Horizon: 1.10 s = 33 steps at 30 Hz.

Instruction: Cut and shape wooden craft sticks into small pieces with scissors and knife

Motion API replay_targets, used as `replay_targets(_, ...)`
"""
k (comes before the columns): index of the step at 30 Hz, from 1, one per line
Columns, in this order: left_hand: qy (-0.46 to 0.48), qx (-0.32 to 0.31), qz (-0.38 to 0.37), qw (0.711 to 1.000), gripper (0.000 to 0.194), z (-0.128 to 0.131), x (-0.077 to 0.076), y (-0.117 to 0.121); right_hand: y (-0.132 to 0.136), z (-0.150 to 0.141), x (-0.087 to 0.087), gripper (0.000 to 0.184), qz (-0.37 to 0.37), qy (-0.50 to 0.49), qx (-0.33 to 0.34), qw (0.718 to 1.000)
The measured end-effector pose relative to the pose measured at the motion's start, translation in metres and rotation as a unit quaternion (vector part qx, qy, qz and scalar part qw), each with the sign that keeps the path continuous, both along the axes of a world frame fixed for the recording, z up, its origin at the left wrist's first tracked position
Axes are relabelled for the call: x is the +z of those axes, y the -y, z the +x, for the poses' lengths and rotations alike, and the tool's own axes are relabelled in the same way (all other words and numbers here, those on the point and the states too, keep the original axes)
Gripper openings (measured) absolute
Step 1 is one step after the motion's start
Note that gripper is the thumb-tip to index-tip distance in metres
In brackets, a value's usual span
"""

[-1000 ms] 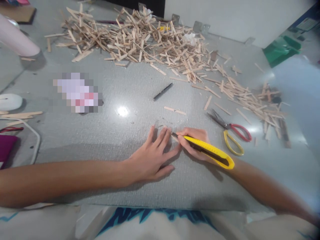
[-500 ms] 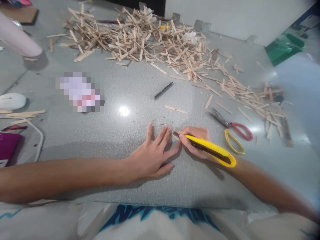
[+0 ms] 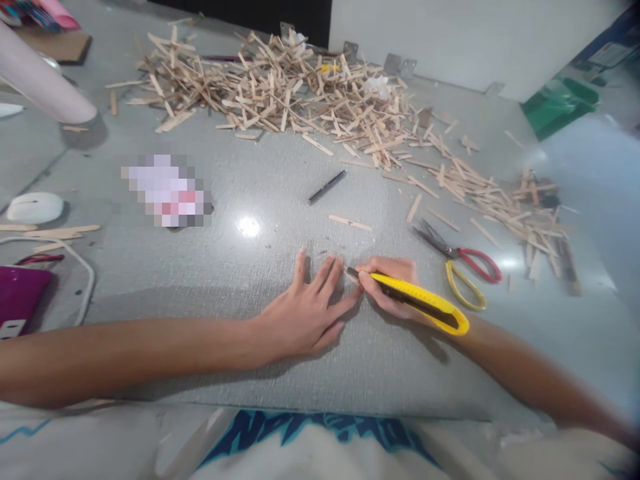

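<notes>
The left forearm (image 3: pixel 150 350) reaches in almost level from the left edge, its hand (image 3: pixel 303 320) palm down with the little finger set apart, two middle fingers together, and index and thumb angled rightward. The right forearm (image 3: pixel 530 377) slants up from the lower right corner to a hand (image 3: pixel 397 268) curled in a pinching grip, thumb close to the left index fingertip.
</notes>
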<state>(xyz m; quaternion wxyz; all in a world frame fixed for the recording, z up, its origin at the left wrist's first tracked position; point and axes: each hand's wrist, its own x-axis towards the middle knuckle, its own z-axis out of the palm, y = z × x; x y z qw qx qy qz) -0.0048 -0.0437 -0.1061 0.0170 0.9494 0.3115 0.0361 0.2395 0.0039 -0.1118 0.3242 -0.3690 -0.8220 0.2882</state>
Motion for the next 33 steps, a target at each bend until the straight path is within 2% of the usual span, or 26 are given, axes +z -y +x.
replay_targets(14, -0.013, -0.003, -0.004, 1.0, 0.072, 0.0, 0.003, -0.001, -0.001, 0.001, 0.005, 0.024, -0.003, 0.002, 0.007, 1.0)
replay_targets(19, -0.004, -0.002, 0.006, 1.0, 0.072, 0.0, 0.0, 0.0, -0.001, 0.001, 0.003, 0.024, 0.002, 0.004, 0.003, 1.0)
replay_targets(27, 0.009, -0.019, 0.01, 1.0, 0.075, 0.0, -0.008, -0.001, 0.001, -0.003, 0.012, 0.02, 0.02, -0.021, -0.029, 0.999)
replay_targets(33, 0.024, -0.022, 0.011, 0.999, 0.077, -0.001, -0.009, -0.001, -0.003, -0.007, 0.011, 0.017, 0.0, -0.035, -0.019, 0.999)
